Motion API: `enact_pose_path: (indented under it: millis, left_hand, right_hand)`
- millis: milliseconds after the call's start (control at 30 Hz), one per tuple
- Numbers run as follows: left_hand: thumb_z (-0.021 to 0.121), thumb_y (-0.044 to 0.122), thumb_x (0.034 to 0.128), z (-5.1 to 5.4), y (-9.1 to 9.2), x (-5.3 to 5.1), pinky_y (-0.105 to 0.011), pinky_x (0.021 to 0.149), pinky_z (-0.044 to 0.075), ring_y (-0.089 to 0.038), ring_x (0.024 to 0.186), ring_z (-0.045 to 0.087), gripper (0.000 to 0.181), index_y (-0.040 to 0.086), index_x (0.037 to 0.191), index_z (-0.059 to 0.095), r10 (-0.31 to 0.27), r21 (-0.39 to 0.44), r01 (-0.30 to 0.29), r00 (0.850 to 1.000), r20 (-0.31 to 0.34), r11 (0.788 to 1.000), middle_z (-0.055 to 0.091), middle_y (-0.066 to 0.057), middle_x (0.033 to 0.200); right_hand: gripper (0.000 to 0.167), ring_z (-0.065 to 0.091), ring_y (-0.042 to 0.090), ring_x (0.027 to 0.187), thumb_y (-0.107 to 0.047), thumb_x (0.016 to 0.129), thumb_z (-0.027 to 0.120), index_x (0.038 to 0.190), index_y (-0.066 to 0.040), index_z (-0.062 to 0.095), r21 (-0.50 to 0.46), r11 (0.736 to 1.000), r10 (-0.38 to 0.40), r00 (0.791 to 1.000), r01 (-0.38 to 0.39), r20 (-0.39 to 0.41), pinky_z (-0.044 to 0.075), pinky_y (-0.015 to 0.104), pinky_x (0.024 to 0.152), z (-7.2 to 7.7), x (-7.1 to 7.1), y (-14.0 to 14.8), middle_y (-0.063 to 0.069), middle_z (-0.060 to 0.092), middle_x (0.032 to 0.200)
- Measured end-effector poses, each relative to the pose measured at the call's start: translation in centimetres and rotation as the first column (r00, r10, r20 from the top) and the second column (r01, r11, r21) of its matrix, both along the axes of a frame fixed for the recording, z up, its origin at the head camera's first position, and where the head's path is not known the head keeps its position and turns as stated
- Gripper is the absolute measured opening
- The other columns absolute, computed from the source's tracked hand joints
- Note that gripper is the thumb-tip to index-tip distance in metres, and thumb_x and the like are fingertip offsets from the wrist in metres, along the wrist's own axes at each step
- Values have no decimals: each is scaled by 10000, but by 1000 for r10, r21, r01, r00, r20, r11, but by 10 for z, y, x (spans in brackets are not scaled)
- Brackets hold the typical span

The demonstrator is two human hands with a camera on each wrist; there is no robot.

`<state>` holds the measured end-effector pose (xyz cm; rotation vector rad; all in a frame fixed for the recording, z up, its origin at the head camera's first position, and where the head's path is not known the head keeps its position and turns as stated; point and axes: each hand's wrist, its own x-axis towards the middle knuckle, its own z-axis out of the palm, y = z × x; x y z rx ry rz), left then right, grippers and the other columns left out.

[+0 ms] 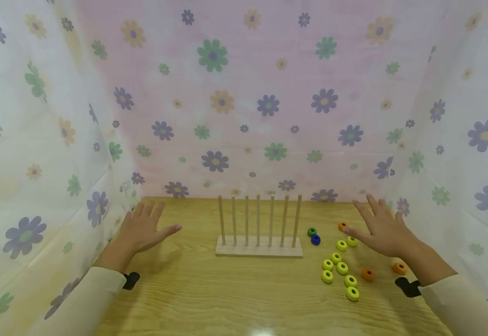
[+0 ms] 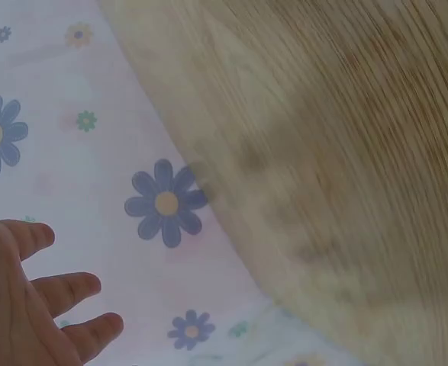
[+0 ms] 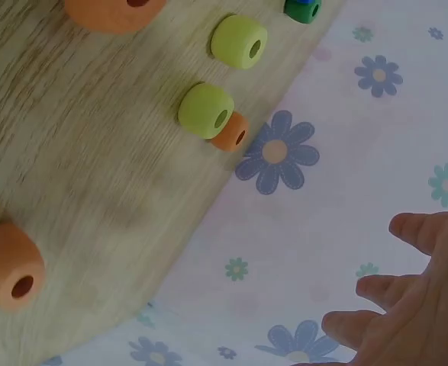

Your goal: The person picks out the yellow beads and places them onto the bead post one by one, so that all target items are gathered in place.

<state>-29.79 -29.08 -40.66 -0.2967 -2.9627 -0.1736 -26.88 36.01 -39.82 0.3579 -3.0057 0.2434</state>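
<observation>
Rack, pegs bare; beads loose. Left hand, right hand: empty, splayed. Apparently ready stage; bead pickup would need pinching.

Peg rack on table, near middle. Loose beads on table, right of rack (two nearest just beside it). Left hand left of rack; right hand right of most beads. Cloth behind table and along both sides.
</observation>
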Motion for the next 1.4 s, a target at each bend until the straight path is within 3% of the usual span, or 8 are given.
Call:
enact_pose_path:
  millis: [133, 300, 400, 533, 833, 967, 1200, 1400]
  left_hand:
    - [402, 868, 910, -6, 8, -3, -790, 1134, 228, -579, 1494, 231, 1108, 81, 1664, 207, -4, 44, 4, 1000, 9, 999, 234, -302, 1665]
    - [421, 841, 927, -15, 23, -5, -778, 1095, 315, -572, 1485, 271, 1048, 126, 1668, 227, -32, 180, 18, 996, 77, 983, 230, -271, 1679]
    - [427, 844, 923, -21, 31, -5, -783, 1098, 306, -544, 1502, 267, 1029, 170, 1673, 221, -51, 273, 16, 991, 122, 962, 236, -228, 1692]
    - [454, 838, 917, -28, 39, -7, -755, 1143, 279, -505, 1518, 276, 1024, 183, 1671, 230, -75, 374, 18, 988, 138, 927, 263, -195, 1691]
    - [531, 841, 878, -39, 55, -12, -722, 1172, 277, -487, 1532, 256, 1071, 189, 1671, 226, -75, 522, -39, 978, 197, 852, 259, -174, 1697]
    - [646, 760, 873, -48, 65, -13, -685, 1130, 382, -455, 1498, 358, 1025, 234, 1662, 258, -93, 594, -51, 974, 208, 803, 283, -138, 1693]
    - [820, 467, 884, -58, 82, -14, -560, 1079, 503, -417, 1426, 483, 913, 260, 1632, 338, -228, 724, 10, 952, 205, 690, 332, -160, 1665]
    - [853, 240, 885, -61, 92, -9, -491, 986, 575, -363, 1373, 541, 832, 293, 1593, 419, -264, 797, -31, 935, 236, 603, 368, -139, 1650]
  right_hand:
    - [960, 45, 674, 1472, -669, 998, 527, 1686, -145, 110, -43, 999, -2, 1000, 3, 24, 64, 916, 997, -2, -4, 1, 319, -46, 1694]
    - [943, 141, 707, 1426, -611, 1020, 544, 1682, -110, 97, -157, 988, 26, 998, -17, 58, 196, 896, 991, -7, -5, 3, 310, -124, 1689]
    - [925, 172, 714, 1411, -565, 1028, 568, 1671, -71, 123, -243, 969, 51, 996, -32, 71, 250, 886, 972, -12, -4, 4, 326, -114, 1684]
    - [916, 150, 698, 1430, -547, 1031, 576, 1654, -25, 154, -306, 952, 52, 997, -31, 63, 230, 880, 992, -17, -5, 7, 356, -55, 1676]
    - [904, 138, 678, 1447, -551, 1037, 562, 1655, -24, 165, -356, 934, 13, 999, 3, 44, 227, 874, 998, -26, -10, 13, 371, -9, 1670]
    - [878, 284, 653, 1392, -542, 1037, 567, 1638, -5, 220, -386, 922, -7, 999, 19, 32, 332, 828, 981, -33, -12, 13, 391, 132, 1633]
    - [743, 574, 572, 1209, -497, 1033, 607, 1555, -2, 421, -401, 915, -36, 999, 49, 39, 544, 665, 878, -43, -15, 17, 380, 423, 1466]
    - [697, 653, 510, 1119, -461, 1005, 671, 1489, 14, 508, -405, 910, -49, 992, 91, 115, 606, 542, 806, -55, -15, 20, 361, 557, 1357]
